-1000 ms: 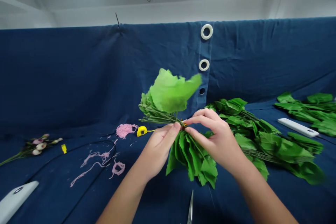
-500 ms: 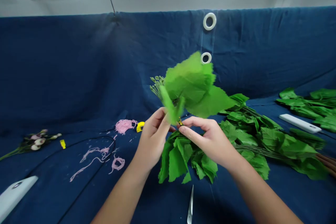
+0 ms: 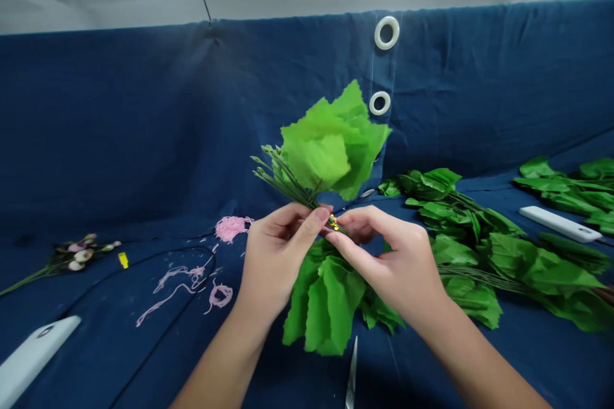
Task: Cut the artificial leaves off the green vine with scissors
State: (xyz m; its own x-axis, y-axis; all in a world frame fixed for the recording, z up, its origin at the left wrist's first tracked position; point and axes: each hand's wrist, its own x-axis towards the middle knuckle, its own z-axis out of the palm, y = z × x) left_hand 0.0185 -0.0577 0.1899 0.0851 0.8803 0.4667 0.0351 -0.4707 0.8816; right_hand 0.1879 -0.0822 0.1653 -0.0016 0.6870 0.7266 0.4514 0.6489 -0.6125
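Both hands meet over a blue cloth (image 3: 119,140) at a bundle of artificial green leaves (image 3: 330,147). My left hand (image 3: 275,255) pinches the bundle where its thin green stems gather. My right hand (image 3: 388,255) pinches a small gold wire tie (image 3: 334,225) at the same spot. Bright leaves stand up above the hands, and darker leaves (image 3: 330,297) hang down below them. The fingers of both hands are closed.
More leaf bundles (image 3: 484,243) lie to the right, with a white flat bar (image 3: 559,223) and further leaves (image 3: 570,182) behind. Scissor tips (image 3: 352,377) show at the bottom. Pink thread scraps (image 3: 192,281), a pink tuft (image 3: 231,227), a budded sprig (image 3: 71,255) and a white device (image 3: 33,354) lie left.
The upper leaves swung from right to upright while both hands kept pinching the stems and tie. The view shifted slightly down and left.
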